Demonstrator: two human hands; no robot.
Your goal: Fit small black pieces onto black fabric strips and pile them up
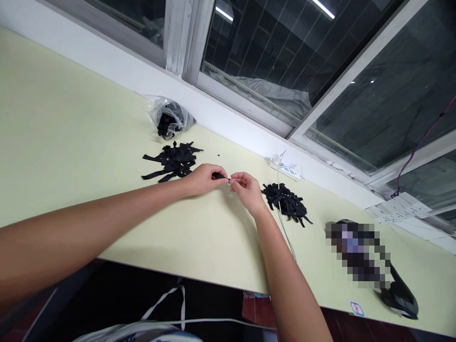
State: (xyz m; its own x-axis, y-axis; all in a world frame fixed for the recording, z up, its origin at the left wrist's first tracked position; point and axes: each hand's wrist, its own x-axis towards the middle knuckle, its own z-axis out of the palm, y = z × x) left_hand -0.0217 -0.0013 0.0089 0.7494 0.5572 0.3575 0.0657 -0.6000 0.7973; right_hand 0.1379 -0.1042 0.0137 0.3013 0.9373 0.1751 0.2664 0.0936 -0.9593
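Note:
Over the pale green table, my left hand [206, 179] and my right hand [248, 189] meet with fingertips almost touching. A short black fabric strip [218, 176] is pinched in my left hand, and its end reaches the fingertips of my right hand, which are closed in a pinch at it. Left of my left hand lies a loose pile of black strips [174, 160]. A second pile of black strips [287, 202] sits just right of my right hand. What exactly is between my right fingertips is too small to make out.
A clear plastic bag [171, 116] holding black pieces stands against the white ledge. A white power strip [284, 168] lies at the back, its cable [281, 221] crossing the right pile. Black headphones [401, 294] rest at the right, partly blurred. Another power strip [399, 209] is farther right.

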